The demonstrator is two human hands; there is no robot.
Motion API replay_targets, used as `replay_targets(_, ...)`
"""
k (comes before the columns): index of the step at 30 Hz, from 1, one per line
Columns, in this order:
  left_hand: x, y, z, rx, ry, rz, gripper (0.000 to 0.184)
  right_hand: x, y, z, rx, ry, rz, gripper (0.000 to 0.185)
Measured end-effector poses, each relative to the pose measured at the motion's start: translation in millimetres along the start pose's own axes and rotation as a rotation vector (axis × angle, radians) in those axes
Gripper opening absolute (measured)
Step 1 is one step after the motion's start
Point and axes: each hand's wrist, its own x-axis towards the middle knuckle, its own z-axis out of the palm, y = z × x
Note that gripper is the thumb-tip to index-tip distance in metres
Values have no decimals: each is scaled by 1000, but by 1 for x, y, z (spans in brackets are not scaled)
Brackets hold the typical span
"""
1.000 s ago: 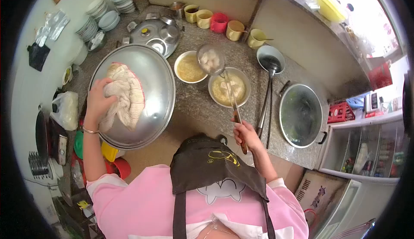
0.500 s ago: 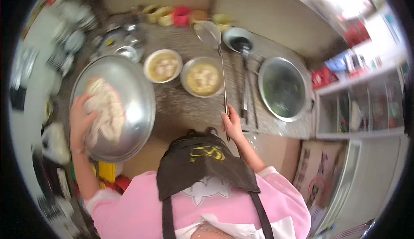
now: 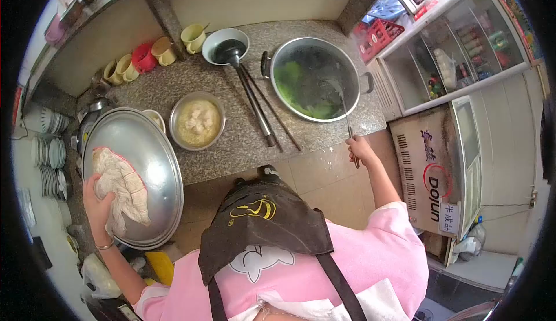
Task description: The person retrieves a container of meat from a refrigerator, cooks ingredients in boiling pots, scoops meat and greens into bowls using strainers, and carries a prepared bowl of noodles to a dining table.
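Note:
My left hand (image 3: 99, 202) is closed on a bunched white cloth (image 3: 124, 188) against the big round metal lid (image 3: 156, 170), which is held tilted at the counter's left side. My right hand (image 3: 362, 150) grips the thin handle of a wire skimmer (image 3: 348, 125). The skimmer's head dips into a steaming two-handled pot (image 3: 278, 98) and is mostly hidden by the water. Green leaves (image 3: 289, 81) float in that pot. Left of it, a black ladle (image 3: 252, 101) rests in a pale bowl (image 3: 211, 38), with long dark chopsticks (image 3: 284, 121) alongside.
A metal bowl of meat in broth (image 3: 198, 121) stands mid-counter; another bowl (image 3: 155, 118) is partly behind the lid. Several cups (image 3: 143, 58) line the back wall. Plates (image 3: 57, 153) are stacked at far left. A glass-door cabinet (image 3: 452, 54) and a carton (image 3: 425, 164) stand right.
My right hand has carried the skimmer rightward from above the counter and lowered it into the pot. The view has turned right. My left hand still holds the cloth and lid.

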Motion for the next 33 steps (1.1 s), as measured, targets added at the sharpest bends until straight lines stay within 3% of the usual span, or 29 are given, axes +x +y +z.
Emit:
replay_targets(5, 18, 39, 22, -39, 1, 66, 50, 7, -31, -24, 259, -410, 264, 24)
replay_targets(9, 20, 65, 36, -74, 19, 68, 49, 35, -33, -30, 498, -667, 345, 29)
replay_targets(12, 19, 88, 40, -45, 2, 8, 48, 59, -35, -21, 1065, -1023, 461, 39)
replay_targets(13, 19, 92, 42, -40, 8, -4, 48, 66, -37, -18, 1054, -1033, 464, 39)
replay_targets(16, 16, 100, 46, -43, 9, -3, 47, 80, -41, -5, 1619, -1208, 648, 44)
replay_targets(20, 12, 106, 47, -51, 16, -63, 48, 96, -34, 3, 1736, -1237, 578, 45)
replay_targets(23, 7, 106, 46, -49, 32, -95, 48, 103, -24, -1, 1671, -1225, 412, 45)
replay_targets(28, 1, 102, 44, -7, 41, -111, 48, 114, -18, -3, 1611, -1147, 353, 43)
replay_targets(30, -1, 101, 46, -16, 65, -102, 48, 125, -25, 6, 1388, -903, 311, 36)
replay_targets(31, -1, 100, 46, -16, 66, -99, 48, 127, -30, 13, 1391, -903, 308, 36)
replay_targets(33, -1, 99, 46, -51, 61, -124, 49, 131, -37, 28, 1033, -558, 205, 28)
